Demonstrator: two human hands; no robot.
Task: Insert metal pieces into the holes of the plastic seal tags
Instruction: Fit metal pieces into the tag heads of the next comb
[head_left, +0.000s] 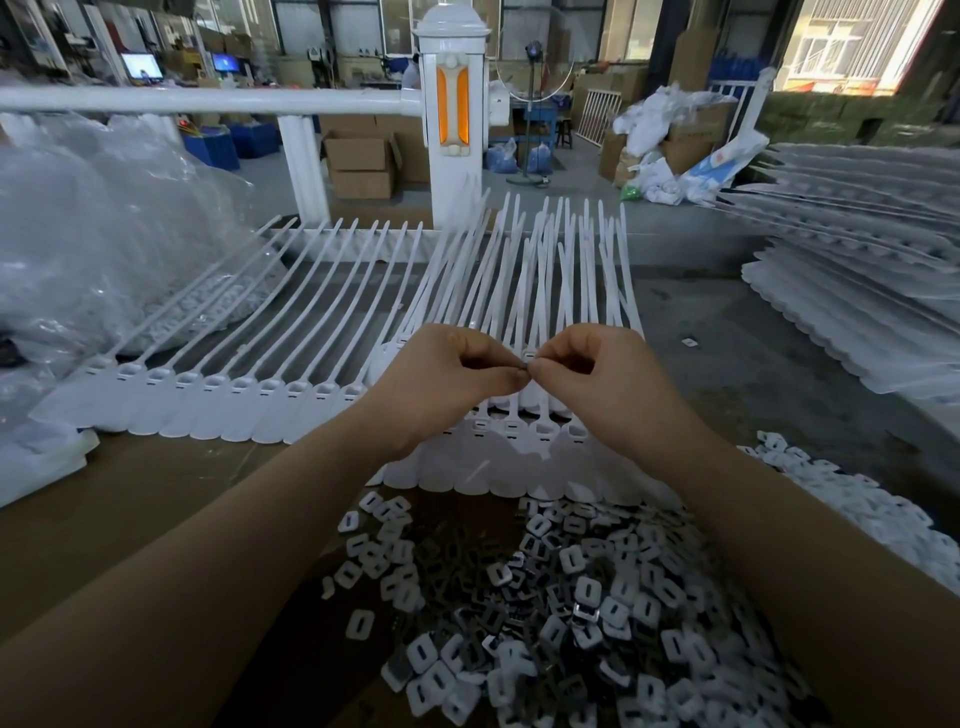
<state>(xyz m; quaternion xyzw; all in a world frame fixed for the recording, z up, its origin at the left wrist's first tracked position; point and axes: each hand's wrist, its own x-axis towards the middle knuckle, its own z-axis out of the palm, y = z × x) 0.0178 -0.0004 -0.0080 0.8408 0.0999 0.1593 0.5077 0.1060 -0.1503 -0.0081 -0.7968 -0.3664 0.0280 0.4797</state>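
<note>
Rows of white plastic seal tags (244, 400) lie side by side across the table, long tails pointing away from me. Another strip of tags (498, 467) lies just under my hands. My left hand (447, 374) and my right hand (602, 374) meet fingertip to fingertip above this strip. Between their thumbs and forefingers they pinch a small dark metal piece (525, 366), mostly hidden by the fingers. A heap of small square metal pieces and white plastic caps (545, 608) covers the table in front of me.
Clear plastic bags (93, 249) of parts bulge at the left. Stacked strips of tags (857, 291) fill the right side. A white railing with a post (452, 114) stands behind the table. More white caps (857, 499) lie at the right.
</note>
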